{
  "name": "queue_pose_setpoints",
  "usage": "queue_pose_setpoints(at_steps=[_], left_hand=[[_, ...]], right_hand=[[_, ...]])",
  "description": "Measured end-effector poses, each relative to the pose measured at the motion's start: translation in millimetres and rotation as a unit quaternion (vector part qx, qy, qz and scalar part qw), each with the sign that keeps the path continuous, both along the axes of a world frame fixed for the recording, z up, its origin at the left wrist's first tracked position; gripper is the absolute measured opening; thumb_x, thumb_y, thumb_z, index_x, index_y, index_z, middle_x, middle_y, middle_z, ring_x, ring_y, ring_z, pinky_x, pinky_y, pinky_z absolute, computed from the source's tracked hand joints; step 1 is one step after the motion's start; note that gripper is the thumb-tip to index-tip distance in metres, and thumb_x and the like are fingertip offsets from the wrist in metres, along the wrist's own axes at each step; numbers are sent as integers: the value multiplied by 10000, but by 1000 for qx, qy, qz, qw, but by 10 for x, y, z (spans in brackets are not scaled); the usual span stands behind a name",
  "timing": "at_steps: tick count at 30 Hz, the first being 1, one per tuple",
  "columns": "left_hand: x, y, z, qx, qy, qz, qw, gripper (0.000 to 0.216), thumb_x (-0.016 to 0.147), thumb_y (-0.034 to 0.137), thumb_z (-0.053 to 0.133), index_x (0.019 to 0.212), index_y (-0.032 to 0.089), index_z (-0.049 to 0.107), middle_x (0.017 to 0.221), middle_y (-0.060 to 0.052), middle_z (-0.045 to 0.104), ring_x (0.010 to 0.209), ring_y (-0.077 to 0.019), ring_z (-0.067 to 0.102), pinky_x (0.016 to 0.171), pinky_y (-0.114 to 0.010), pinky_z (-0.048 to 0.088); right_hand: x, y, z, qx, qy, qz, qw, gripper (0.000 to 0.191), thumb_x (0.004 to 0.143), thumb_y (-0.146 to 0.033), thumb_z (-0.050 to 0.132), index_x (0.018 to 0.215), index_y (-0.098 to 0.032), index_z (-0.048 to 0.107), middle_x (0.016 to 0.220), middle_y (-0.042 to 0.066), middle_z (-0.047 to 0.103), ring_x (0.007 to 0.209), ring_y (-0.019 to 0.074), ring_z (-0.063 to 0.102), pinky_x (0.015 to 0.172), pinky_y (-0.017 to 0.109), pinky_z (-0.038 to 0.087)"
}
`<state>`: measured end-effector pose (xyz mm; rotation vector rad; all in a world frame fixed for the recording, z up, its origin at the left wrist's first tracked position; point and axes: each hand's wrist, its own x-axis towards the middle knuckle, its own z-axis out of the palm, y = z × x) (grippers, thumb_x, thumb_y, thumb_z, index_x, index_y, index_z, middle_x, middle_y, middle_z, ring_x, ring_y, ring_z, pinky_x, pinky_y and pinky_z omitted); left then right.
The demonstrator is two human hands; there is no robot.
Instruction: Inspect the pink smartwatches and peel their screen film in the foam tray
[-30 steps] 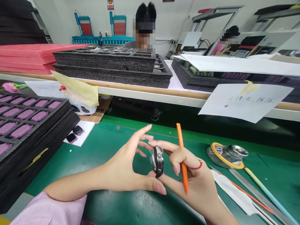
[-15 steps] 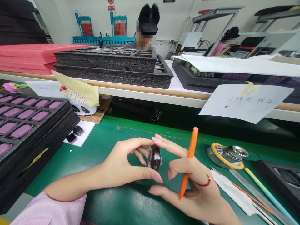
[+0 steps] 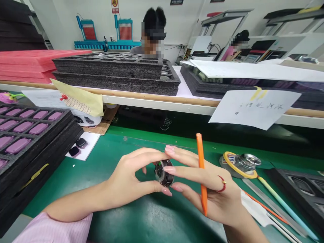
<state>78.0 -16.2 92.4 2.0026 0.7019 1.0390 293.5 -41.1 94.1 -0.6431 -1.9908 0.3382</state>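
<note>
A small dark watch body (image 3: 164,172) is held above the green mat (image 3: 141,219), its open side with inner parts turned toward me. My left hand (image 3: 131,177) pinches it between thumb and forefinger. My right hand (image 3: 202,187) touches it from the right with its fingertips and also grips an orange plastic stick (image 3: 202,172), which points up and down between the fingers. A red ring sits on one right finger.
Black foam trays (image 3: 37,135) with purple parts lie at left; two loose watch bodies (image 3: 78,147) rest on white paper. A tape roll with a metal cup (image 3: 240,163), a steel ruler and pens lie at right. Another black tray (image 3: 303,189) is at far right. People sit beyond the shelf.
The watch body has been turned from edge-on so its open inside faces me. My right fingers closed in onto it, and the orange stick swung upright again. The view shifted slightly.
</note>
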Motion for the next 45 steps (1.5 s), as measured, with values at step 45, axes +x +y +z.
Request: queue_pose_setpoints(at_steps=[45], left_hand=[[138, 137, -317, -497, -246, -391, 734, 492, 894, 519, 679, 1316, 267, 665, 1072, -105, 679, 604, -59, 392, 530, -210, 285]], right_hand=[[-161, -96, -14, -173, 255, -114, 945, 235, 902, -277, 729, 1132, -292, 685, 1146, 33, 771, 1059, 224, 753, 940, 357, 641]])
